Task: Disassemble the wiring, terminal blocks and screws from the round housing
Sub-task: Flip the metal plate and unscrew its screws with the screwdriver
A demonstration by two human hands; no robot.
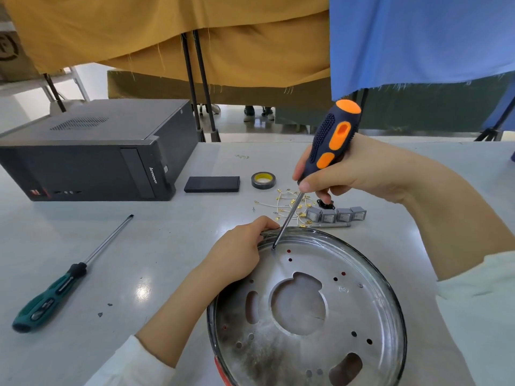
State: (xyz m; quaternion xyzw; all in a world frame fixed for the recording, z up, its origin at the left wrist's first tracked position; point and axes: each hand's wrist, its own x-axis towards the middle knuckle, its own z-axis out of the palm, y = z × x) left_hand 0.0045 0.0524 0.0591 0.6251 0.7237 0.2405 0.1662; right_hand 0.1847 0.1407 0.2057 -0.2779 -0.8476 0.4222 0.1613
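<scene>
The round metal housing (370, 307) lies on the table in front of me, its plate full of holes and cut-outs. My left hand (239, 252) grips its far-left rim. My right hand (359, 168) holds a blue and orange screwdriver (334, 137), tilted, with its tip down on the plate near the rim, just right of my left fingers. Behind the housing lie several white wires with brass terminals (287, 204), a row of grey terminal blocks (334, 214), a small black part (325, 204) and a loose screw (253, 209).
A green-handled screwdriver (55, 291) lies on the table at the left. A black computer case (89, 154) stands at the back left. A flat black block (211, 184), a tape roll (263, 180) and a grey pen-like tool (331, 225) lie behind the housing.
</scene>
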